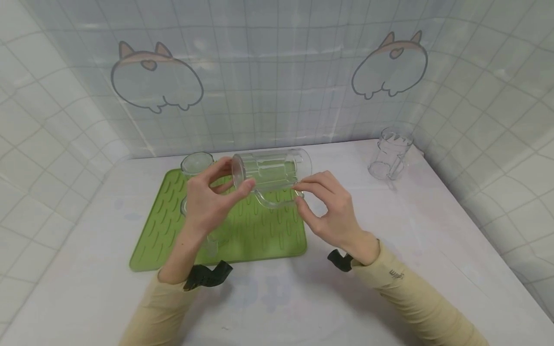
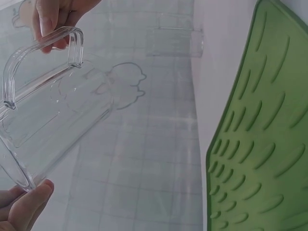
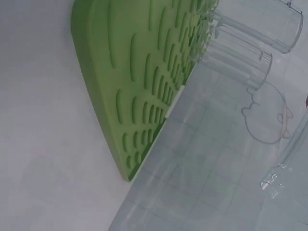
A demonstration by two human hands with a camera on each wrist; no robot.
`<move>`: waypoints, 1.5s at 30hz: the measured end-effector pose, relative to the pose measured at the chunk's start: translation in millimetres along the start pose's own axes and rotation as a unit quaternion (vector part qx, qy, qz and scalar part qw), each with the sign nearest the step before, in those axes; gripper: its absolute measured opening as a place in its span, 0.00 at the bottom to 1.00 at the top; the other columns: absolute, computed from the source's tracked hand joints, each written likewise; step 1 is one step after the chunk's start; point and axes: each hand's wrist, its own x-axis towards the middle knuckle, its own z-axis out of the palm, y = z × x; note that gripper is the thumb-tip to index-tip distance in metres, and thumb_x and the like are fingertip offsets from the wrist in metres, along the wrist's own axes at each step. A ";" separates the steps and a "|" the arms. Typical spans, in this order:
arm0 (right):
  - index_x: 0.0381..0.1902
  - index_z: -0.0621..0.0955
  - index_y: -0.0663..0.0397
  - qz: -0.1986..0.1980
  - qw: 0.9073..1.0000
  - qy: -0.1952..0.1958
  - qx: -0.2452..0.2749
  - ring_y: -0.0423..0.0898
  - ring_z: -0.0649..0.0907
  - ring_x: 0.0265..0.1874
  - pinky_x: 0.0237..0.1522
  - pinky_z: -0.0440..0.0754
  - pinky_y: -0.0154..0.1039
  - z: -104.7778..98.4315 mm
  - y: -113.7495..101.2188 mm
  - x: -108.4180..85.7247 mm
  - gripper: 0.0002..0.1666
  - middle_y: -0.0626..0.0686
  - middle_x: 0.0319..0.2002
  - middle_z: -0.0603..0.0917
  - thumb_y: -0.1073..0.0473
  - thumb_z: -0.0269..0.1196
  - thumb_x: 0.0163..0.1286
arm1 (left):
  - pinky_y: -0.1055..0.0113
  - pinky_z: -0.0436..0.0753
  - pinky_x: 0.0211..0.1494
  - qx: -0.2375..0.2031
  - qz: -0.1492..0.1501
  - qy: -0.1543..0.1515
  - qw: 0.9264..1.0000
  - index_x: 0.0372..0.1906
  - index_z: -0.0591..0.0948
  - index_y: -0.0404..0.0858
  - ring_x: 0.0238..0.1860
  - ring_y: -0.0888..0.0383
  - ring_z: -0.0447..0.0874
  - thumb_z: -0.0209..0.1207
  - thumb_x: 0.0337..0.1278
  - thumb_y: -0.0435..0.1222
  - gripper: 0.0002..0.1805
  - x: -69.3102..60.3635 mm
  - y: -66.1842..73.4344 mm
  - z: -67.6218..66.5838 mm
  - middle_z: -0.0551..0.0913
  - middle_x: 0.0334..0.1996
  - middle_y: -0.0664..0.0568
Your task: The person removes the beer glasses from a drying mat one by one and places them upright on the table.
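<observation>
A clear glass mug (image 1: 272, 169) is held on its side above the green mat (image 1: 268, 240), its handle (image 1: 274, 203) facing down toward the person. My left hand (image 1: 209, 199) grips the mug's left end, with the thumb on the near side. My right hand (image 1: 331, 206) pinches the handle near its right end between thumb and fingers. In the left wrist view, the mug (image 2: 57, 120) is tilted, fingers at its handle and at its lower end. Only part of the held mug (image 3: 288, 187) enters the right wrist view, where the right hand is hardly visible.
On the mat's left side stand two more glass mugs, the far one (image 1: 196, 163) and a nearer one (image 1: 212, 246) mostly hidden behind the left hand. Another glass mug (image 1: 389, 156) stands at the table's back right. A tiled-pattern curtain (image 1: 277, 72) encloses the white table (image 1: 389, 288).
</observation>
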 end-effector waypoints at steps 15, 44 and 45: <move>0.39 0.86 0.63 0.046 0.999 0.000 -0.028 0.51 0.81 0.39 0.42 0.80 0.37 -4.2 4.0 -0.1 0.08 0.55 0.37 0.85 0.65 0.65 0.63 | 0.72 0.86 0.50 -0.019 0.002 0.026 0.999 0.55 0.83 0.34 0.50 0.63 0.85 0.73 0.51 0.37 0.25 0.6 2.5 -4.7 0.87 0.46 0.43; 0.39 0.86 0.64 0.103 0.993 -0.048 -0.016 0.50 0.82 0.44 0.48 0.82 0.40 -2.6 7.1 -4.0 0.10 0.54 0.38 0.85 0.63 0.61 0.68 | 0.72 0.87 0.50 -0.013 0.021 0.042 0.999 0.55 0.82 0.36 0.50 0.61 0.85 0.73 0.50 0.36 0.25 2.0 0.3 -4.8 0.86 0.47 0.46; 0.39 0.86 0.64 0.105 0.993 -0.050 -0.015 0.49 0.82 0.44 0.48 0.82 0.40 -2.5 6.9 -4.2 0.09 0.54 0.38 0.85 0.63 0.61 0.69 | 0.72 0.87 0.50 -0.012 0.023 0.041 0.999 0.55 0.82 0.36 0.50 0.61 0.85 0.73 0.50 0.36 0.25 1.8 0.3 -4.7 0.86 0.47 0.46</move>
